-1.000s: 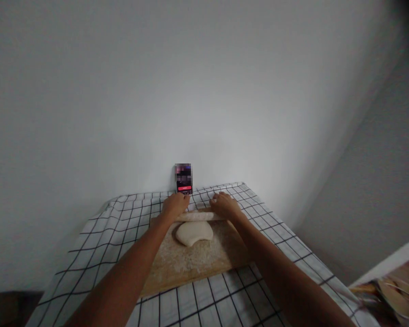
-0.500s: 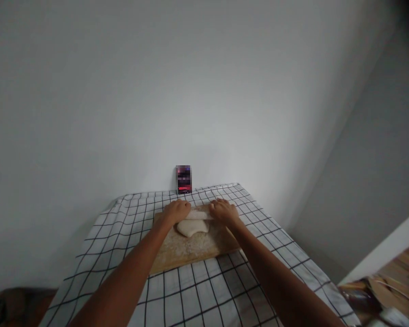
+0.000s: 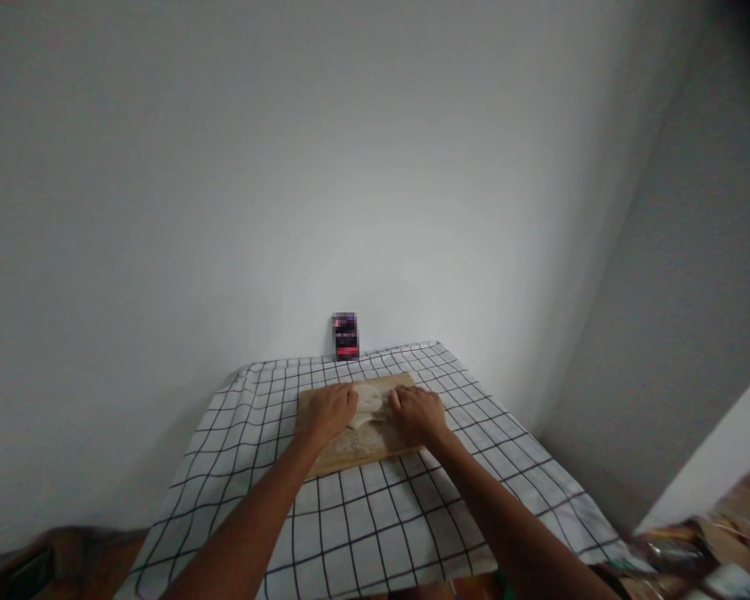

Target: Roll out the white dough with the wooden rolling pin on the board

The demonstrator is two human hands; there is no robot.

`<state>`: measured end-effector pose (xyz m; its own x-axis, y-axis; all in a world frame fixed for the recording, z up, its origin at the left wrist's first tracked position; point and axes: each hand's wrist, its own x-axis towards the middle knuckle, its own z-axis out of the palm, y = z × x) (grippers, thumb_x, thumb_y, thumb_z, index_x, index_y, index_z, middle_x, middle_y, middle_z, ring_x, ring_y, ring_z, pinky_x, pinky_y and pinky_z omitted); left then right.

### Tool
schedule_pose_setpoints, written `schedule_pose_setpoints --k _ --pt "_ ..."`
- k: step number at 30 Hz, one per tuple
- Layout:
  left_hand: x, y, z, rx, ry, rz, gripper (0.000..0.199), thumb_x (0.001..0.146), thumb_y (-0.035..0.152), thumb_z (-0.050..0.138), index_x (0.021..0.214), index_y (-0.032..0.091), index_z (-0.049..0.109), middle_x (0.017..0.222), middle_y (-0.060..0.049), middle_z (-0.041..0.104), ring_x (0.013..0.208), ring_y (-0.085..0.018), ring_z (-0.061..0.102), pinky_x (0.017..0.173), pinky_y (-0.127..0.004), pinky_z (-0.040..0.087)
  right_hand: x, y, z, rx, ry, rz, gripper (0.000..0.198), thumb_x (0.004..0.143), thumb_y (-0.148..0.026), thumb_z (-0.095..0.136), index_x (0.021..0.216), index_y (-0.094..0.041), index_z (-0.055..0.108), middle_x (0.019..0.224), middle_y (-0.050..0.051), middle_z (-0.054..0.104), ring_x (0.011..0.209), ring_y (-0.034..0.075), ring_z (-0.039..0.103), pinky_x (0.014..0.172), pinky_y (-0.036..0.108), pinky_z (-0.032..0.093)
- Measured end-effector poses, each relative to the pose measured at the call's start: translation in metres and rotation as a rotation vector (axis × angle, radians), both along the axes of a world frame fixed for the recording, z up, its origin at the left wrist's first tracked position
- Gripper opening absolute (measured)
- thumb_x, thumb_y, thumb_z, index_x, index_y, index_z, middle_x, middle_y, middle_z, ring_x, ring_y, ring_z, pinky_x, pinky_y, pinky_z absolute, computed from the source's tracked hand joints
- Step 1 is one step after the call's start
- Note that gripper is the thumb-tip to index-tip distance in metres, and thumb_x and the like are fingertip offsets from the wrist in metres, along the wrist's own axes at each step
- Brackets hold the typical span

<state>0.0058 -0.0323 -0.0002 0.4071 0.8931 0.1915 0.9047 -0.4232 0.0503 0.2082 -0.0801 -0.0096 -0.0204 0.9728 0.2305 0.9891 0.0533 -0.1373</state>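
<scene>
A pale, floury rolling pin (image 3: 373, 412) lies across the dough, its middle showing between my hands. My left hand (image 3: 333, 410) is wrapped over the left end of the pin. On the other end, the fingers of my right hand (image 3: 417, 412) are curled down. The hands hide both pin ends. Soft white dough (image 3: 368, 395) shows beyond the pin, and a small flap of it appears on the near side. Under it all is a flour-dusted wooden board (image 3: 356, 450).
A black-and-white checked cloth (image 3: 350, 533) covers the table. At its far edge a phone (image 3: 346, 337) with a blurred screen leans against the white wall (image 3: 375, 208). Assorted items (image 3: 681, 554) lie low at the right, beyond the table.
Both hands have drawn the rolling pin nearer to me over the dough. More dough now shows beyond the pin and less in front. The camera view has shifted slightly.
</scene>
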Motion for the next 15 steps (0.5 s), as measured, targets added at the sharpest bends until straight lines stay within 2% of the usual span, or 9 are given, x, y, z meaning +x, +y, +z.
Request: schedule_pose_setpoints --k 3,5,10,12,15 --pt "-0.005 -0.015 -0.003 0.073 0.018 -0.084 0.054 0.102 0.025 0.026 0.145 0.015 0.057 0.151 -0.012 0.059 0.143 -0.025 0.051 0.128 -0.042 0.031 -0.002 -0.013 -0.002 0.019 0.047 -0.016 0.046 0.109 -0.036 0.028 0.104 -0.021 0.071 0.117 0.009 0.074 0.112 0.024 0.067 0.091 0.036 0.049" --pt "-0.009 -0.024 -0.008 0.118 0.015 -0.128 0.055 0.103 0.026 0.024 0.148 0.017 0.055 0.154 -0.011 0.056 0.147 -0.024 0.047 0.13 -0.043 0.027 -0.002 -0.02 -0.004 0.02 0.068 0.007 0.044 0.11 -0.038 0.029 0.108 -0.022 0.07 0.12 0.008 0.073 0.117 0.023 0.064 0.09 0.036 0.048" --pt "-0.012 -0.038 -0.016 0.117 -0.044 -0.047 0.054 0.102 0.038 0.028 0.149 0.032 0.053 0.153 -0.006 0.058 0.145 -0.025 0.049 0.125 -0.044 0.039 -0.002 -0.031 -0.017 0.06 0.113 0.039 0.04 0.11 -0.043 0.031 0.118 -0.025 0.066 0.13 0.009 0.067 0.126 0.025 0.056 0.093 0.039 0.047" --pt "-0.012 -0.041 -0.017 0.111 -0.063 -0.036 0.053 0.102 0.042 0.03 0.147 0.033 0.056 0.152 -0.006 0.059 0.144 -0.025 0.051 0.123 -0.043 0.042 -0.002 -0.032 -0.021 0.097 0.106 0.023 0.041 0.11 -0.046 0.032 0.118 -0.024 0.066 0.129 0.011 0.065 0.125 0.027 0.056 0.094 0.042 0.045" --pt "-0.013 -0.043 -0.017 0.07 -0.082 -0.021 0.052 0.102 0.042 0.03 0.143 0.032 0.06 0.153 -0.005 0.058 0.145 -0.022 0.049 0.124 -0.039 0.038 -0.002 -0.032 -0.022 0.186 0.058 0.002 0.045 0.108 -0.051 0.033 0.113 -0.021 0.067 0.123 0.014 0.065 0.119 0.029 0.055 0.098 0.047 0.04"
